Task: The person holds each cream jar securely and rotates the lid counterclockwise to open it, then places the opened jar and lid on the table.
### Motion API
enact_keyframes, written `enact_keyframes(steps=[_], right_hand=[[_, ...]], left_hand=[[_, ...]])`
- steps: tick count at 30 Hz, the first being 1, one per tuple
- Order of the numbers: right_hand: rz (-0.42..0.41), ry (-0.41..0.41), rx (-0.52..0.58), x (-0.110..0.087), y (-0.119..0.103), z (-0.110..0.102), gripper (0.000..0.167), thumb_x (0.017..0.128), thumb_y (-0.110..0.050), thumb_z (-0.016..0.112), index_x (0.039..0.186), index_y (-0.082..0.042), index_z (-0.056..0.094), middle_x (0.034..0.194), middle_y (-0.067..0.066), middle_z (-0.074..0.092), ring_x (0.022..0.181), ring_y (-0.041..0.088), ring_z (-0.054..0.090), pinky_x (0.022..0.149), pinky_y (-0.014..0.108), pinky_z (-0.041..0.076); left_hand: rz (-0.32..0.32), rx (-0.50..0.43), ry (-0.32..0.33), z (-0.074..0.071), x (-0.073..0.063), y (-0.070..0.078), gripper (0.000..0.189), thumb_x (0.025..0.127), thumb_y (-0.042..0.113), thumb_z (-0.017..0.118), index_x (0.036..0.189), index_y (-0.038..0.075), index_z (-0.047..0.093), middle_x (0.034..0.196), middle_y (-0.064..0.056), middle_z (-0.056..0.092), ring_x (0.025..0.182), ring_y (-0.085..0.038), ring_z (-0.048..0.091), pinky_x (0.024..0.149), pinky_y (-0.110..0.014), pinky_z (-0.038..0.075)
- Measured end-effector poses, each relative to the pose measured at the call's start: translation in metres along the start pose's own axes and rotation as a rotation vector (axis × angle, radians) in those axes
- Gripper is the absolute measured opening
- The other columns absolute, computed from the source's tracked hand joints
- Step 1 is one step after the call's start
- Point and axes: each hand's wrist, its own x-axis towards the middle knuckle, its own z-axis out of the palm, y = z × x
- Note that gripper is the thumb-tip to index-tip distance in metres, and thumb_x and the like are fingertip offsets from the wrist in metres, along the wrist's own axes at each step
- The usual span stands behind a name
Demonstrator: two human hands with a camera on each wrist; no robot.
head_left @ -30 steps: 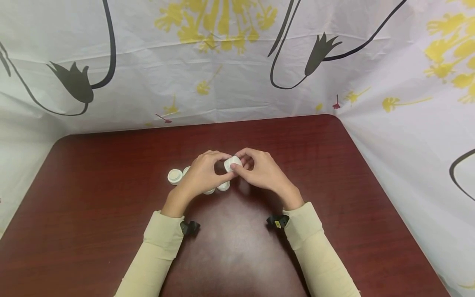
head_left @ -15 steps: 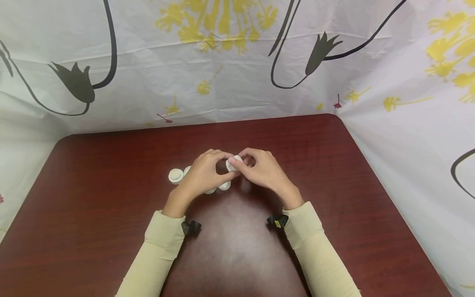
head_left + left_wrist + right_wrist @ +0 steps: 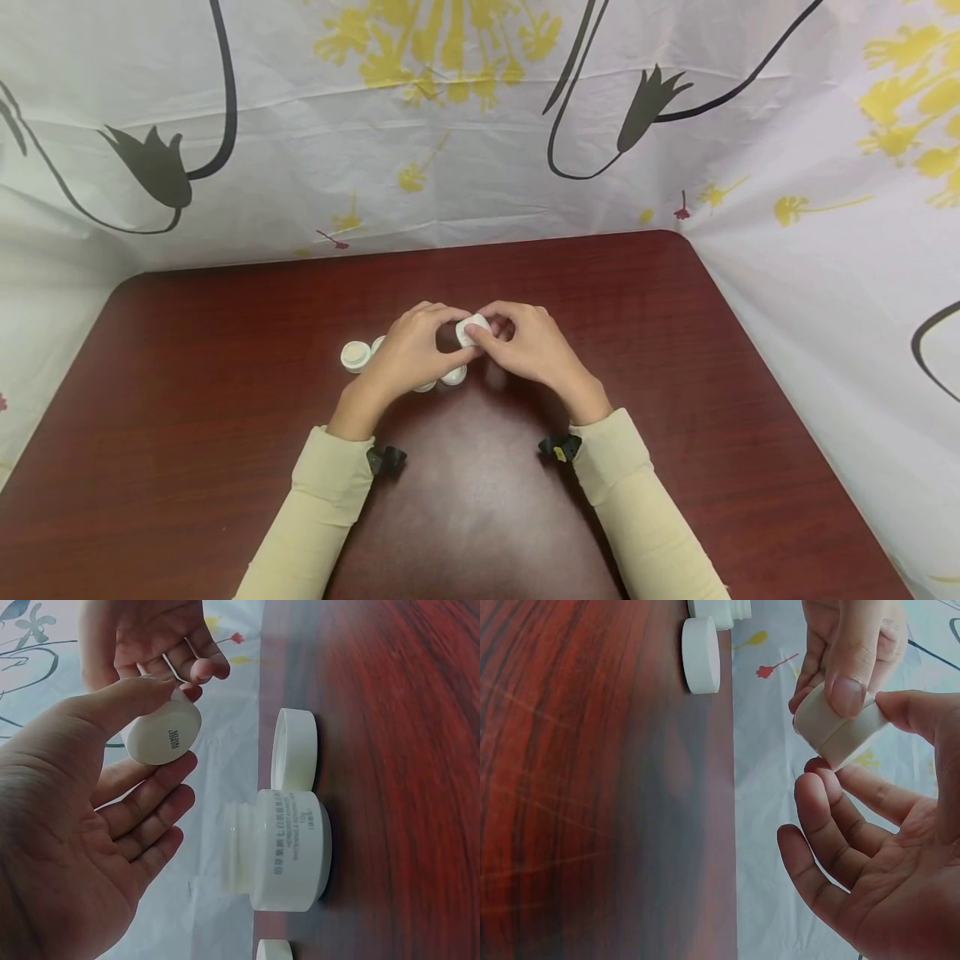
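Observation:
Both hands hold one small white jar (image 3: 471, 327) with its lid on, above the table. The left hand (image 3: 412, 346) pinches the jar's body; in the left wrist view its round base, stamped with dark print, faces the camera. From the other side the right hand (image 3: 532, 343) grips the lid between thumb and index finger. A seam between lid and body shows in the right wrist view, where the left thumb (image 3: 847, 694) lies across the jar. Beneath the left hand stands an uncapped white jar (image 3: 292, 851) with printed lettering, beside a loose white lid (image 3: 296, 750).
More small white pieces (image 3: 355, 356) sit left of the left hand, partly hidden by it. The dark red wooden table (image 3: 637, 333) meets a patterned white curtain (image 3: 480, 200) at its back and sides. Small black cameras (image 3: 561, 448) are on both wrists.
The right thumb and fingers slid over the lid and came back, and the jar's tilt shifted slightly. Both arms stay nearly where they were.

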Motion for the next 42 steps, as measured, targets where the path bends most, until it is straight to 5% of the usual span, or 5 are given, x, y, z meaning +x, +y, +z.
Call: enact_keyframes(steps=[16,22,27,32,42], right_hand=[[-0.035,-0.038,-0.060,-0.0016,-0.0010,-0.0015,0.033,0.097,-0.034,0.074,0.123,-0.014,0.073,0.096,0.000,0.071,0.085,0.015,0.066,0.080,0.033,0.052],[0.023,-0.012,-0.062,-0.0013,-0.0022,-0.0012,0.046,0.098,-0.047,0.072,0.130,-0.014,0.071,0.100,-0.003,0.075,0.088,0.013,0.070,0.082,0.036,0.055],[0.123,0.047,-0.095,-0.0013,-0.0033,-0.0001,0.046,0.097,-0.062,0.065,0.111,-0.021,0.077,0.088,-0.008,0.076,0.079,0.011,0.069,0.074,0.037,0.053],[0.134,0.059,-0.108,-0.0019,-0.0032,0.0005,0.040,0.096,-0.064,0.066,0.088,-0.026,0.077,0.074,-0.007,0.071,0.070,0.014,0.063,0.067,0.034,0.049],[0.065,0.043,-0.073,-0.0021,-0.0047,-0.0027,0.032,0.096,-0.053,0.071,0.101,-0.023,0.078,0.079,-0.007,0.072,0.073,0.010,0.066,0.069,0.033,0.052]], left_hand=[[-0.015,0.010,-0.018,-0.0029,0.0006,0.0005,0.044,0.089,0.035,0.082,0.127,0.013,0.076,0.123,-0.005,0.078,0.119,-0.025,0.066,0.104,-0.047,0.055],[-0.012,0.013,-0.010,-0.0025,-0.0018,-0.0005,0.047,0.089,0.039,0.083,0.129,0.014,0.076,0.125,-0.004,0.077,0.121,-0.025,0.066,0.106,-0.048,0.054],[-0.013,0.035,-0.014,-0.0021,-0.0037,0.0000,0.053,0.088,0.046,0.084,0.131,0.017,0.075,0.123,-0.004,0.076,0.119,-0.024,0.066,0.103,-0.047,0.055],[-0.009,0.039,-0.015,-0.0024,-0.0045,0.0015,0.052,0.089,0.046,0.084,0.131,0.017,0.075,0.122,-0.003,0.076,0.119,-0.024,0.067,0.104,-0.047,0.055],[0.002,0.005,-0.003,-0.0037,-0.0013,0.0017,0.049,0.088,0.041,0.085,0.128,0.015,0.076,0.125,-0.003,0.077,0.120,-0.023,0.066,0.104,-0.046,0.055]])
